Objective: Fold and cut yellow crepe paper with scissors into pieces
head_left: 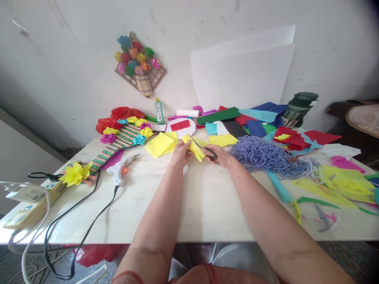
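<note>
My left hand [180,153] pinches a folded strip of yellow crepe paper [196,148] above the middle of the table. In my right hand [221,156] is a pair of scissors with black handles [211,153], fingers wrapped round the loops. The blades lie across the yellow strip, pointing up and left. Just left of my left hand rests a stack of yellow paper [160,144]. Another yellow sheet [223,140] lies behind my right hand. Whether the blades are closed on the paper is too small to tell.
A glue gun [119,169] lies at left, its cord running to a power strip [29,207]. Behind it is a striped craft piece with paper flowers [118,142]. To the right sit a heap of purple cord [269,156], paper scraps and a dark green jar [299,109].
</note>
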Demonstrator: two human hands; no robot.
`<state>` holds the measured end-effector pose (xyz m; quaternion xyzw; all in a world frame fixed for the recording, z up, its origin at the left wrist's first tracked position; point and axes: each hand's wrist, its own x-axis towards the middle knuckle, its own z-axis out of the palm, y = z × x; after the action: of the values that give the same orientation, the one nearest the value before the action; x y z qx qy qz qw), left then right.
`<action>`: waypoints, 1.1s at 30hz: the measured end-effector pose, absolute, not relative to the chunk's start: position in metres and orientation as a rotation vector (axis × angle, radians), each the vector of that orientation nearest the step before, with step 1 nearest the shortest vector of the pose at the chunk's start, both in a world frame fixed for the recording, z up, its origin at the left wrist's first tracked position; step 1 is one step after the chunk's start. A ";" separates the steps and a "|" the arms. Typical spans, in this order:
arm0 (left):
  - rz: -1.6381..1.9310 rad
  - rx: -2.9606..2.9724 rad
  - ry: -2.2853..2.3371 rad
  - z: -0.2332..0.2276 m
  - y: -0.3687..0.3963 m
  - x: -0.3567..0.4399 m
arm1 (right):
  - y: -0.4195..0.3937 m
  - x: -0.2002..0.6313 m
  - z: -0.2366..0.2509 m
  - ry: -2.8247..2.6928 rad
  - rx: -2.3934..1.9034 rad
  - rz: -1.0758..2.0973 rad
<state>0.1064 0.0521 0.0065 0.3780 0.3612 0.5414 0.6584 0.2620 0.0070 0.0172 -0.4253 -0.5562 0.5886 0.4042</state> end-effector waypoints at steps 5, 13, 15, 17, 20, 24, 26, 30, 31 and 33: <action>1.203 0.882 0.802 0.007 0.051 0.107 | 0.009 0.262 0.016 -1.394 -1.093 1.452; 1.202 0.879 0.801 0.006 0.051 0.106 | 0.011 0.262 0.012 -1.405 -1.062 1.423; 1.207 0.868 0.802 0.006 0.051 0.107 | 0.012 0.262 0.011 -1.419 -1.052 1.412; 1.212 0.859 0.798 0.005 0.052 0.107 | 0.013 0.262 0.010 -1.429 -1.051 1.400; 1.217 0.850 0.788 0.004 0.052 0.108 | 0.014 0.262 0.010 -1.436 -1.047 1.388; 1.220 0.848 0.789 0.003 0.053 0.107 | 0.014 0.262 0.010 -1.426 -1.029 1.395; 1.224 0.847 0.789 0.003 0.053 0.107 | 0.014 0.261 0.010 -1.431 -1.025 1.384; 1.234 0.839 0.794 0.003 0.053 0.107 | 0.015 0.261 0.010 -1.432 -1.041 1.372; 1.236 0.841 0.791 0.003 0.053 0.107 | 0.015 0.261 0.010 -1.427 -1.044 1.371; 1.238 0.848 0.785 0.003 0.053 0.106 | 0.015 0.260 0.009 -1.421 -1.052 1.364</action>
<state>0.1065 0.0533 0.0031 0.3753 0.3470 0.5476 0.6624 0.2600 0.0154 0.0094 -0.4235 -0.5718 0.5488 0.4388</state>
